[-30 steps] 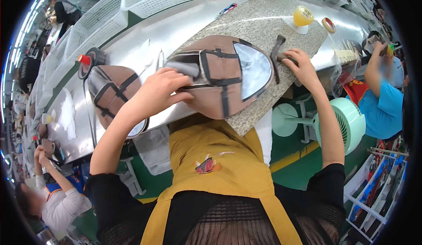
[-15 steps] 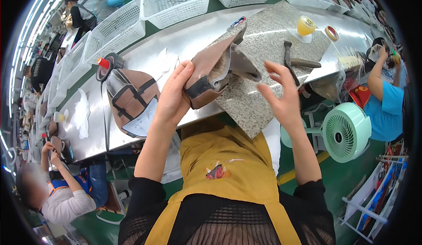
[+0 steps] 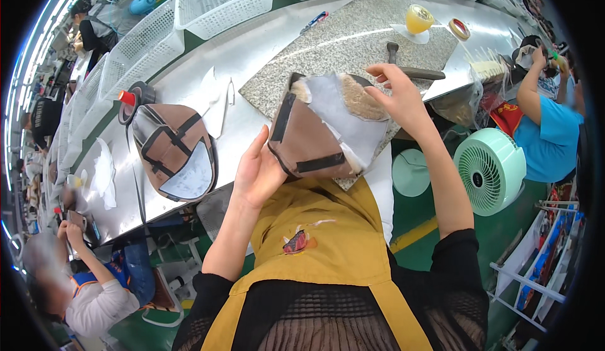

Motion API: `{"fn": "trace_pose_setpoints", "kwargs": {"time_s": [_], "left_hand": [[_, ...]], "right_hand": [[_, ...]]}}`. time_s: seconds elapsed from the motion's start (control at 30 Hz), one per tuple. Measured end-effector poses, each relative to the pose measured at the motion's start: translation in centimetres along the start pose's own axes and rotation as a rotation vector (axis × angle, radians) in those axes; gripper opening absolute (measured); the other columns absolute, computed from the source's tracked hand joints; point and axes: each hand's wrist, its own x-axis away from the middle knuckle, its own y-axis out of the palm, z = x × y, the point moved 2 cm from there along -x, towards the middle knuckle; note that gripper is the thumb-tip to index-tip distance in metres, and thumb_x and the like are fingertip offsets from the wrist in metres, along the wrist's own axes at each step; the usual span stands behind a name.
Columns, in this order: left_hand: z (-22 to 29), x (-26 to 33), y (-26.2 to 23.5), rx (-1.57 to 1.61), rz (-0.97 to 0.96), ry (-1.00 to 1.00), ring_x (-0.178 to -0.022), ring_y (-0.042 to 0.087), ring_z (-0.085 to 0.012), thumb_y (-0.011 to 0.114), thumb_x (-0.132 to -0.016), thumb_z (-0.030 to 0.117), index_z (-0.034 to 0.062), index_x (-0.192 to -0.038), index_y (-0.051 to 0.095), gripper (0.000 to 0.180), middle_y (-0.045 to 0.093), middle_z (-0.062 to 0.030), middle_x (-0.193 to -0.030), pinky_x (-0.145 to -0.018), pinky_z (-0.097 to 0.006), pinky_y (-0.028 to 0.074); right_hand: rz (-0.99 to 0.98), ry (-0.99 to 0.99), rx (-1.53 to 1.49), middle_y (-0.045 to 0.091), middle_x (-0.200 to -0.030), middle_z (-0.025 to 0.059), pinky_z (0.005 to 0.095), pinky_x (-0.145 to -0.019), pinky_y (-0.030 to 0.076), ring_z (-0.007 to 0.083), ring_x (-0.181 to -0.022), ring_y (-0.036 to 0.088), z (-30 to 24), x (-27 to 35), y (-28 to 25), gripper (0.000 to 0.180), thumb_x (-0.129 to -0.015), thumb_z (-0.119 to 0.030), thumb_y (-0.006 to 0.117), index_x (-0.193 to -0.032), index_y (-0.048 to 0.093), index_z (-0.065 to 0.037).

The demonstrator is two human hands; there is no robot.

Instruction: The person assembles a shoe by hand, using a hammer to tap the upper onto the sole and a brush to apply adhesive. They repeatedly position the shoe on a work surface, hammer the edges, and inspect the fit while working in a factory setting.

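Holding a brown fabric piece (image 3: 321,138) with black straps and a pale lining up off the table, I have my hands apart, one on each side of it. My left hand (image 3: 258,173) is open and flat against its lower left edge, at about 8 o'clock of the piece, palm toward it. My right hand (image 3: 398,96) pinches the upper right corner, at about 2 o'clock, where the fuzzy tan inner layer shows. The piece hangs tilted above the near edge of a grey granite slab (image 3: 353,39) that lies on the shiny metal table (image 3: 252,48).

At 12 o'clock from my right hand a hammer (image 3: 409,67) lies on the slab, and beyond it a yellow cup (image 3: 418,18) and a roll of tape (image 3: 459,28). At 9 o'clock from my left hand a second brown strapped piece (image 3: 175,152) lies flat on the table, with a red-topped black spool (image 3: 131,99) just beyond it. White mesh baskets (image 3: 220,1) line the far side. A green fan (image 3: 491,169) stands below the table at 3 o'clock.
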Motion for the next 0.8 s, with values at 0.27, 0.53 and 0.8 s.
{"fn": "trace_pose_setpoints", "kwargs": {"time_s": [0.27, 0.53, 0.8], "left_hand": [[0.3, 0.8, -0.7, -0.099, 0.049, 0.002, -0.126, 0.044, -0.0249, 0.031, -0.102, 0.03, 0.0026, -0.134, 0.041, 0.043, 0.049, -0.0119, -0.135, -0.108, -0.042, 0.033], [0.4, 1.3, -1.6, -0.099, 0.12, 0.029, -0.126, 0.045, -0.0276, 0.028, -0.103, 0.031, 0.0009, -0.135, 0.04, 0.045, 0.047, -0.0141, -0.136, -0.107, -0.045, 0.034], [0.6, 2.6, -2.3, -0.246, 0.273, 0.049, -0.118, 0.052, -0.0227, 0.029, -0.103, 0.026, 0.0044, -0.131, 0.043, 0.038, 0.053, -0.01, -0.129, -0.095, -0.04, 0.049]], "right_hand": [[0.062, -0.38, 0.47, 0.054, -0.082, 0.0023, 0.0319, -0.071, 0.047, 0.02, -0.086, 0.055, -1.6, 3.2, 2.8, 0.012, -0.072, -0.018, 0.068, -0.079, 0.061, -0.01], [-0.045, -0.588, 0.782, 0.052, -0.08, 0.0033, 0.0315, -0.068, 0.047, 0.0196, -0.079, 0.056, -1.7, 2.3, 4.7, 0.011, -0.07, -0.011, 0.064, -0.076, 0.055, -0.007], [0.07, -0.149, 0.257, 0.058, -0.078, 0.0072, 0.0328, -0.064, 0.048, 0.0219, -0.072, 0.059, 1.0, -0.1, 0.3, 0.008, -0.075, -0.009, 0.063, -0.079, 0.057, -0.005]]}}
